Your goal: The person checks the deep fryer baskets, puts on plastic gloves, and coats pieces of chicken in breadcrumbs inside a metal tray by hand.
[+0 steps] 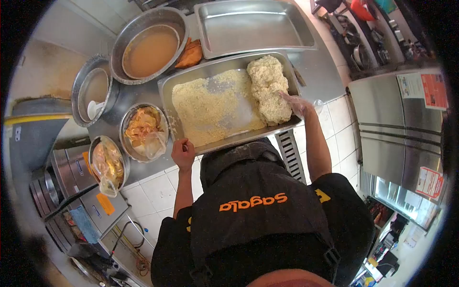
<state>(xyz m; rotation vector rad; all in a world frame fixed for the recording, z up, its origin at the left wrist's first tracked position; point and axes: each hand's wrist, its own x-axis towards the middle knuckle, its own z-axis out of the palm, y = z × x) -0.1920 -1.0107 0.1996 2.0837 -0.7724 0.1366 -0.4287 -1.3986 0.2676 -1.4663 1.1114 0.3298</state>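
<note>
A deep steel tray (229, 143) with pale breading flour (205, 105) spread over its floor lies in front of me. Lumpy flour-coated pieces (268, 88) are heaped along its right side. My left hand (183, 153) is bare and closed on the tray's near left corner. My right hand (297, 104), in a clear plastic glove, reaches over the right rim with its fingers stretched out against the coated pieces; its fingertips are partly hidden. Left of the tray, a steel bowl (123, 136) holds raw chicken pieces (143, 125) and a plastic bag.
Behind stands another steel tray (253, 28). A large basin (179, 21) of cloudy brownish liquid and a smaller pot (79, 95) with a white scoop (94, 109) stand at the left. Another bowl (125, 167) of bagged meat sits at the counter's left edge. A steel fridge (397, 119) is on the right.
</note>
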